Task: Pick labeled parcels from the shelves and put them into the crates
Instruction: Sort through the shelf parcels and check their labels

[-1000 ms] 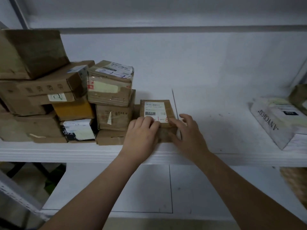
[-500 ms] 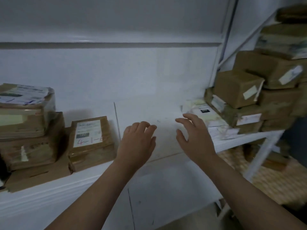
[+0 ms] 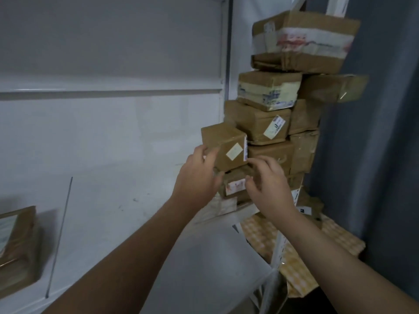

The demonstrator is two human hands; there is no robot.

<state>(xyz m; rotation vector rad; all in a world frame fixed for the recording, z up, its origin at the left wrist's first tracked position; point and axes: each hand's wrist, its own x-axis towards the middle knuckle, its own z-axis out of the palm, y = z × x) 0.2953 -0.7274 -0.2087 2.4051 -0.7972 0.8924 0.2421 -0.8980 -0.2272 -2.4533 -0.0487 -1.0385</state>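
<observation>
We see the small box [image 3: 223, 147] of brown cardboard between both hands, on the near left side of a stack of parcels [image 3: 283, 123] that fills the view from 1 to 3 o'clock. From the left hand [image 3: 196, 176] the small box lies at about 1 o'clock; from the right hand [image 3: 269, 189] it lies at about 11 o'clock. It sits tilted, one corner toward us, with a pale label on its front face.

Our left hand grips the box at its lower left corner, with bent fingers [image 3: 200, 150] on the left face and the thumb up on the front face. Our right hand is loosely spread, its fingers gently bent. The fingertips [image 3: 257, 160] reach the box's lower right corner, by the edge of a side label; we cannot tell whether they touch it. The right thumb hangs apart, lower down, and holds nothing.

Just under the small box lies another box with a red-and-white label [image 3: 235, 185]. At 1 o'clock from it sits a box with a slanted label [image 3: 258, 123]. The white shelf [image 3: 113, 177] carries the stack, and a flat parcel [image 3: 19, 250] lies well apart at 8 o'clock. A blue-grey curtain [image 3: 385, 155] hangs at 3 o'clock.
</observation>
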